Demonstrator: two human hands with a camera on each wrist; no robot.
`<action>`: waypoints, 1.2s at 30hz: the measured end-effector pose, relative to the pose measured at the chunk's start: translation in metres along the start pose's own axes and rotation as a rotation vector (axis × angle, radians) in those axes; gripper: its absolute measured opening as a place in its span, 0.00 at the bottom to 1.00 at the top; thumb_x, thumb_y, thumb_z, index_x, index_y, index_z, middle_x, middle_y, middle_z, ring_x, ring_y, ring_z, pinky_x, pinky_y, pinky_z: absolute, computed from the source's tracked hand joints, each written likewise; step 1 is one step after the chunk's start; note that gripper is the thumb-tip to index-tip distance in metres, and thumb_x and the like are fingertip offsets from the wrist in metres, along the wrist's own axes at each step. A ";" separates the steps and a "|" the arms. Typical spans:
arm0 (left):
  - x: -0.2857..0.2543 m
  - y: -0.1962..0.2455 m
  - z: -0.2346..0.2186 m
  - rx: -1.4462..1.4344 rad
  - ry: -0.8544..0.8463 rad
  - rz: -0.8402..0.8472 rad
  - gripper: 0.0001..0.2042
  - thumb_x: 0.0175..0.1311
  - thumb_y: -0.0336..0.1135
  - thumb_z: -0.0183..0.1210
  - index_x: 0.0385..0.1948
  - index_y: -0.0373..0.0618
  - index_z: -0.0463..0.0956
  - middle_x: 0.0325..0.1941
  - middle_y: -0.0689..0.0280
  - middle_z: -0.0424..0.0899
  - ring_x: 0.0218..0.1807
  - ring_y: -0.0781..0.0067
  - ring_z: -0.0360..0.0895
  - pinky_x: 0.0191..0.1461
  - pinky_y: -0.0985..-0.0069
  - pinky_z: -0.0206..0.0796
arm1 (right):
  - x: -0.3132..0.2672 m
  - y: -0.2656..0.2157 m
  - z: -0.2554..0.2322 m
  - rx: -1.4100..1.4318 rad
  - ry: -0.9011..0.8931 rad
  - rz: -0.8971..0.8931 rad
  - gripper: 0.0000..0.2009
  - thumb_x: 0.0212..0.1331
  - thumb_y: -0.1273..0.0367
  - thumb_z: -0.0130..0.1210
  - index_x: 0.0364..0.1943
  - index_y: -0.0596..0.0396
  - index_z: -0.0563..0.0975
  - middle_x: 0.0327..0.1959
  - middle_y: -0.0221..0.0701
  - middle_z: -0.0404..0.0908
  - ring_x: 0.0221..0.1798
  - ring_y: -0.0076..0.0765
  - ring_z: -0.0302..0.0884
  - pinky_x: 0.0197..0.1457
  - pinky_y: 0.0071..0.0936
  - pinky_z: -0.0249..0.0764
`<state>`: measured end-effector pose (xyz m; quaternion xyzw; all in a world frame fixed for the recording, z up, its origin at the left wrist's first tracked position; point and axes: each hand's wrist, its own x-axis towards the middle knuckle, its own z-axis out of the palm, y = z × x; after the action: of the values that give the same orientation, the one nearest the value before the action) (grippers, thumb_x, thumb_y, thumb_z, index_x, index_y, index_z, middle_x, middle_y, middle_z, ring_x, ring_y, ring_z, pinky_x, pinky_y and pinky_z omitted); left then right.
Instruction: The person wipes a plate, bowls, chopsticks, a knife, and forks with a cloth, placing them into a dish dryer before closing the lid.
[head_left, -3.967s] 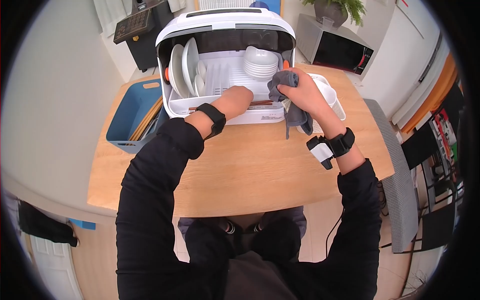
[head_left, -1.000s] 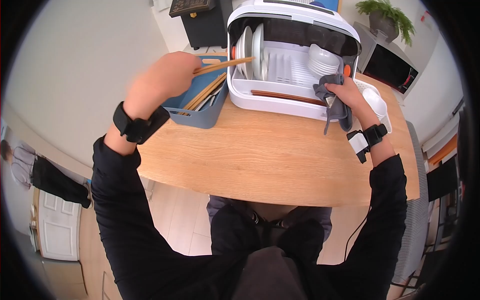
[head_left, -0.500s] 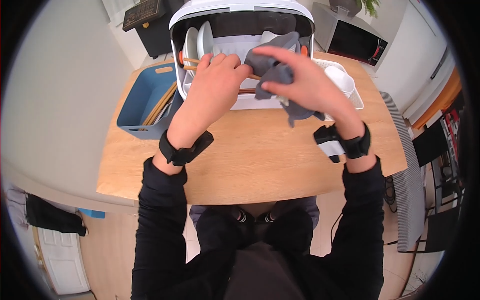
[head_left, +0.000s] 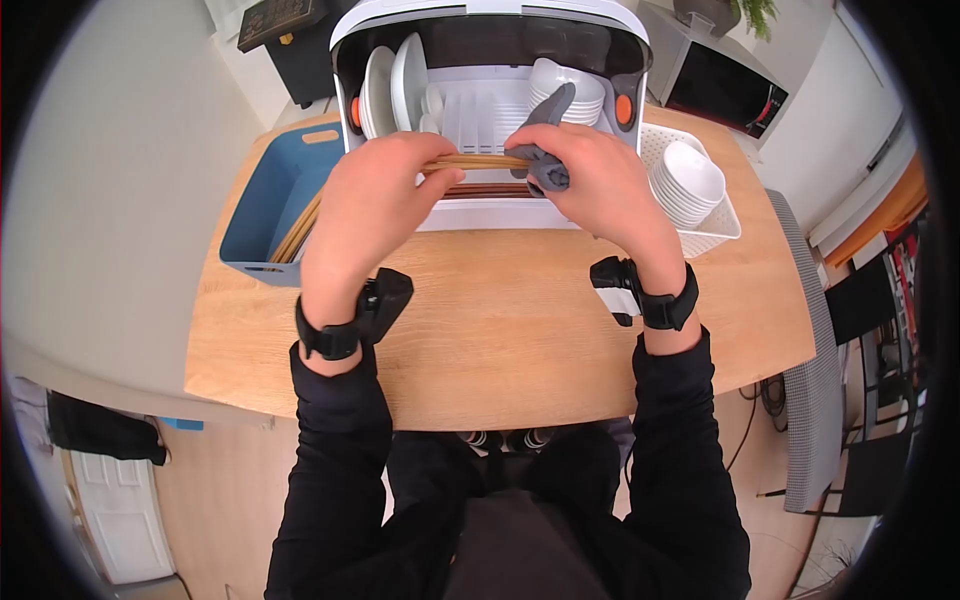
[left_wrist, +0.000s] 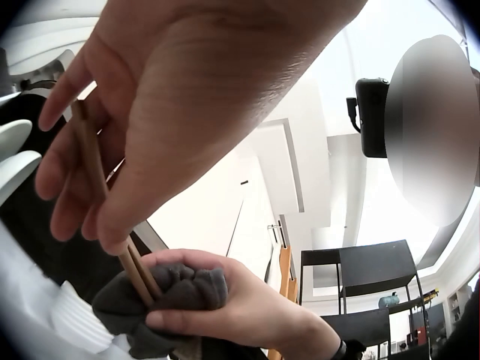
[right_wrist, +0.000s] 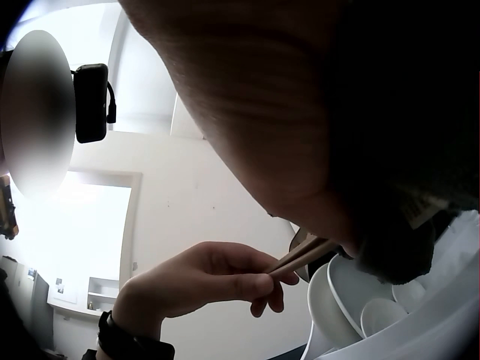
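Light wooden chopsticks [head_left: 480,161] lie level between the two hands, in front of the white dish cabinet [head_left: 500,213]. My left hand [head_left: 375,195] pinches their left end between thumb and fingers. A dark grey cloth [head_left: 545,165] is wrapped about their right end, and my right hand [head_left: 610,185] grips it there. In the left wrist view the chopsticks [left_wrist: 94,161] run from the left fingers down into the cloth [left_wrist: 187,289]. Reddish-brown chopsticks [head_left: 495,190] rest in the cabinet's front tray, just below the hands.
Inside the cabinet are upright plates [head_left: 408,85] at left and stacked bowls [head_left: 590,95] at right. A blue bin [head_left: 250,225] with more chopsticks stands left. Right of the cabinet, a white basket [head_left: 715,235] holds white bowls [head_left: 690,180]; a microwave [head_left: 722,92] stands behind.
The left hand has come from over the blue bin to the cabinet's front, bringing chopsticks. The right hand has moved left, and the cloth is now around the chopsticks' end.
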<state>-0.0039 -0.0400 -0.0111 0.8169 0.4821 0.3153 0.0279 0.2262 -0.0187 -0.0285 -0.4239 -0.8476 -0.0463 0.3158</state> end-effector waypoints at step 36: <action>-0.010 -0.021 -0.029 -0.055 -0.065 -0.132 0.09 0.64 0.31 0.58 0.40 0.38 0.81 0.31 0.54 0.82 0.32 0.55 0.76 0.38 0.68 0.68 | -0.007 0.037 -0.058 0.180 0.197 0.108 0.25 0.52 0.69 0.68 0.57 0.45 0.76 0.46 0.33 0.84 0.49 0.36 0.81 0.54 0.29 0.75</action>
<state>-0.0394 -0.0441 0.0001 0.7921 0.5249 0.2993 0.0864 0.2859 -0.0201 0.0063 -0.4321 -0.7892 0.0057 0.4364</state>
